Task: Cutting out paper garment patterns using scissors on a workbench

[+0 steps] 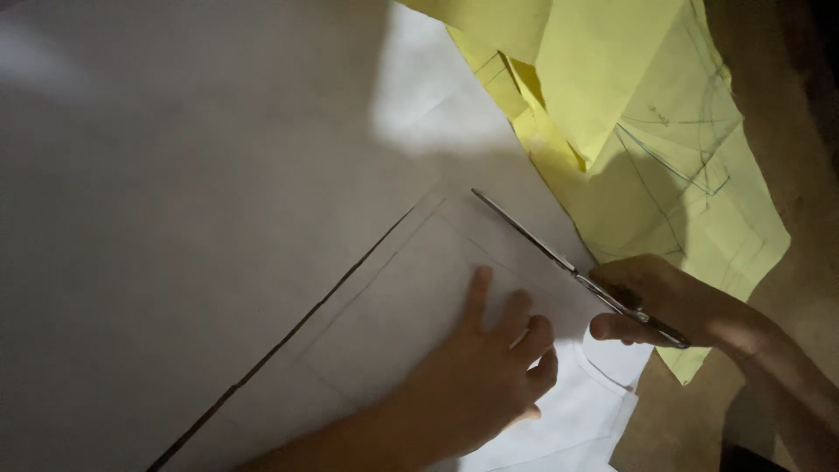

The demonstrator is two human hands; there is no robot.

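Scissors (572,271) gripped in right-hand fingers (616,328).

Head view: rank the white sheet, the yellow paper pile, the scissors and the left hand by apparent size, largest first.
1. white sheet
2. yellow paper pile
3. and 4. left hand and scissors: unsure; the scissors look longer but thinner.

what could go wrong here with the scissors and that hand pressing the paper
1. The left hand lies flat on the white paper close to the scissors held by the right hand; its fingertips could get nicked.
2. The light is dim and the pencil lines are faint, so the cut may wander.
3. The yellow paper beside the blades could get snipped.
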